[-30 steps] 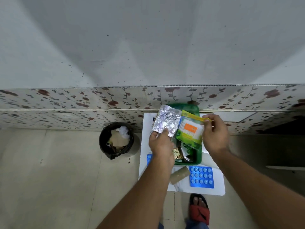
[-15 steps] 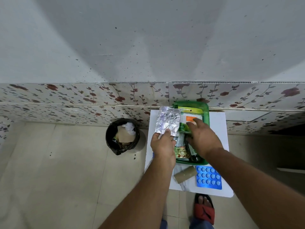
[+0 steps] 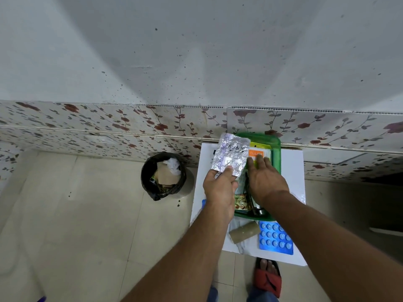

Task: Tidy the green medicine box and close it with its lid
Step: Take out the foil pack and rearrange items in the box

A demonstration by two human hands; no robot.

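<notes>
The green medicine box point(image 3: 275, 153) lies open on a white table point(image 3: 292, 171) against the tiled wall. My left hand point(image 3: 219, 188) holds a silver foil pill strip point(image 3: 231, 154) above the box's left edge. My right hand point(image 3: 265, 180) hovers flat over the box, fingers spread, with nothing in it. Beneath its fingertips, inside the box, rests a green and orange sachet point(image 3: 257, 153). Small packets point(image 3: 241, 201) fill the box's near end. No lid can be made out.
A blue blister pack point(image 3: 274, 237) and a cardboard roll point(image 3: 244, 234) lie on the table's near part. A black bin point(image 3: 163, 175) with rubbish stands on the floor to the left. My foot in a red sandal point(image 3: 267, 277) is below the table's edge.
My right hand has put the green and orange sachet into the box and let go of it. My left hand keeps the foil strip raised.
</notes>
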